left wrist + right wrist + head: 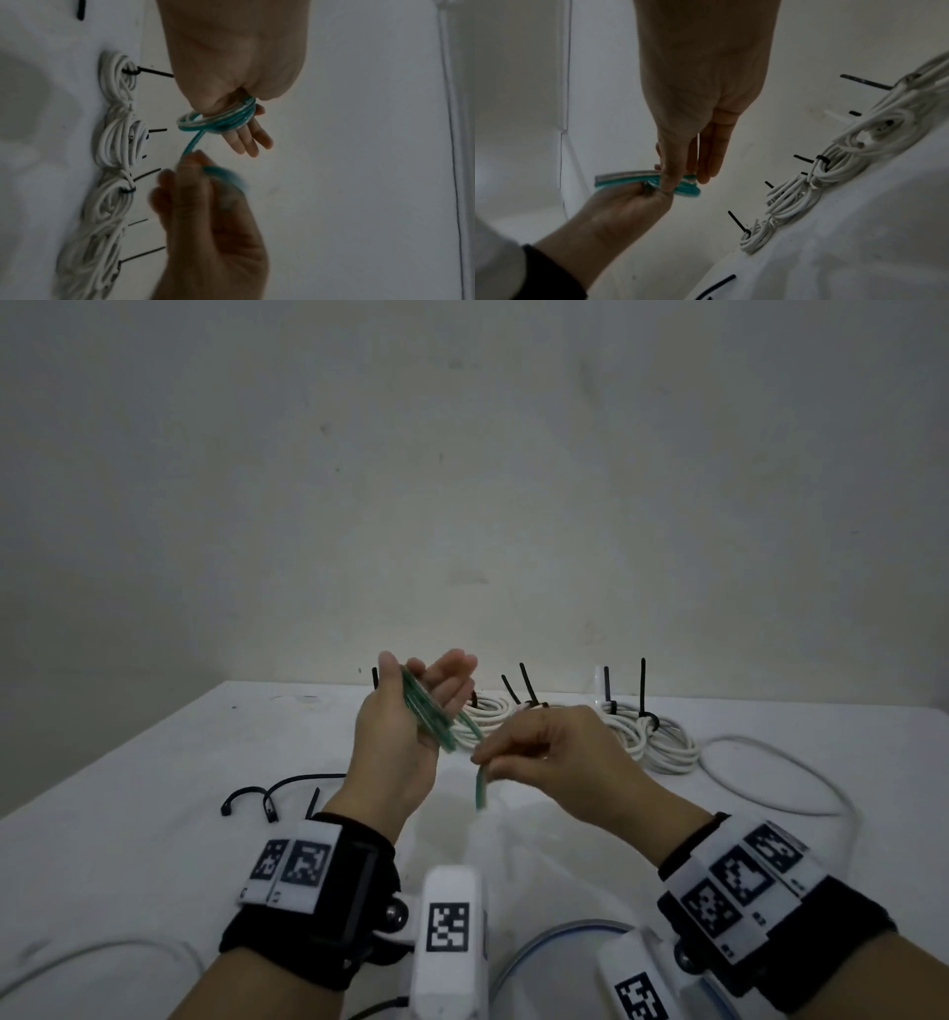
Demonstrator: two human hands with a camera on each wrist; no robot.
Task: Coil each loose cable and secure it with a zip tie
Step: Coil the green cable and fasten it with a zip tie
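Observation:
A translucent green cable (429, 719) is wound into a small coil that my left hand (423, 683) holds up above the table, thumb on one side and fingers on the other. In the left wrist view the coil (218, 119) sits at the base of the fingers of that hand (231, 81). My right hand (485, 757) pinches the cable's loose tail (481, 788), which hangs down just right of the coil. The right wrist view shows its fingertips (670, 184) on the coil (628, 177), and the left hand (618, 209) below.
Several white cable coils (649, 737) bound with black zip ties (642, 685) lie along the white table's (154, 762) far edge. Loose black zip ties (251, 796) lie at the left. An uncoiled white cable (770, 778) loops at the right. A round blue-rimmed thing (544, 937) is near me.

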